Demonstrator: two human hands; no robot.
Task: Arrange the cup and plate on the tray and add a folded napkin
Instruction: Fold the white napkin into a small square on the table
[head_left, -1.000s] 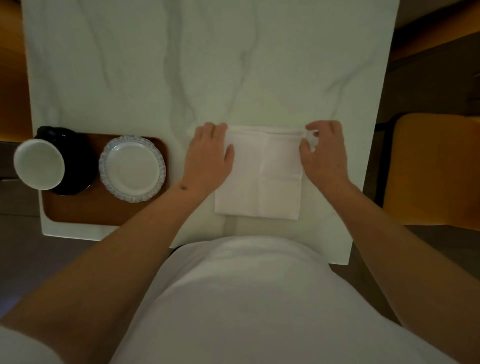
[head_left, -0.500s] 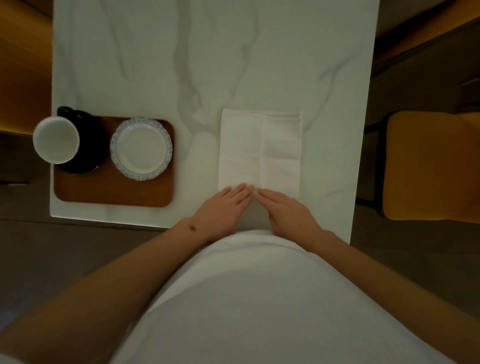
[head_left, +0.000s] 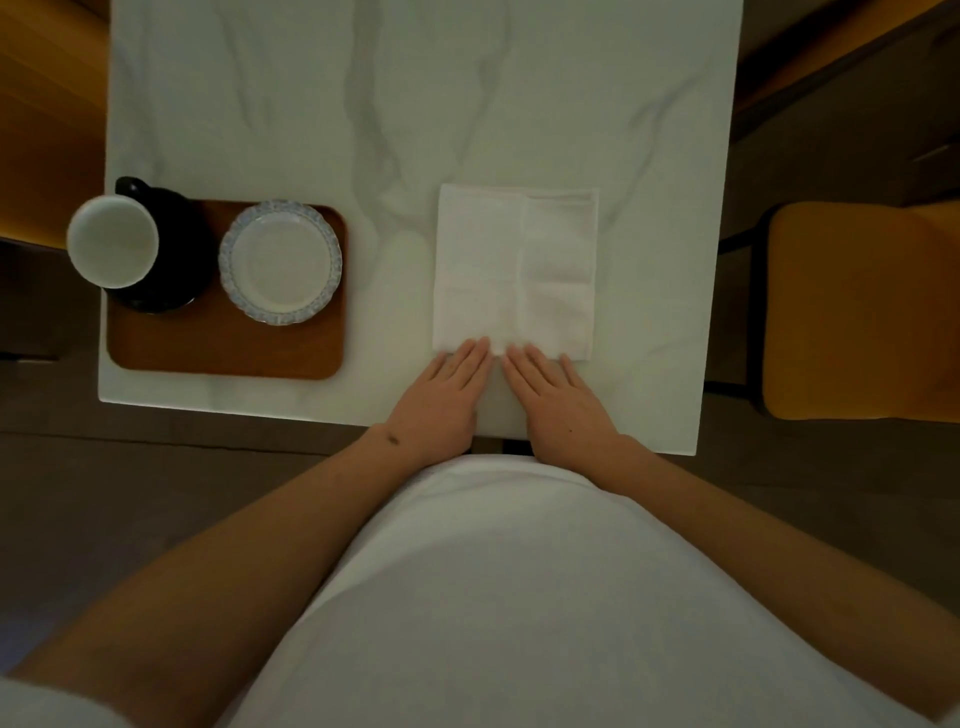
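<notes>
Napkin (head_left: 515, 273) lies flat on the surface (head_left: 415, 104), just past your fingertips, white, w/ fold creases crossing it into quarters. Your left hand (head_left: 441, 402) and right hand (head_left: 558, 402) sit side by side at its near edge, palms down, fingers straight and together, nothing gripped. Fingertips of both press on the napkin's near edge; palms rest on the bare surface between napkin and your body. Index fingers nearly touch, angled toward each other.

Off to the left of your left hand, well apart from the napkin, is the wooden tray (head_left: 223, 348), at the surface's left side near its front edge. On it, nearer your hands, the plate (head_left: 280, 262): small, white centre, blue patterned scalloped rim. Just beyond that on the left, the cup (head_left: 150, 244): dark outside, white inside, upright, handle toward the far side. Cup and plate look v. close; can't tell if they touch.

To the right of your right hand, past the surface edge, a yellow chair seat (head_left: 862, 312).
</notes>
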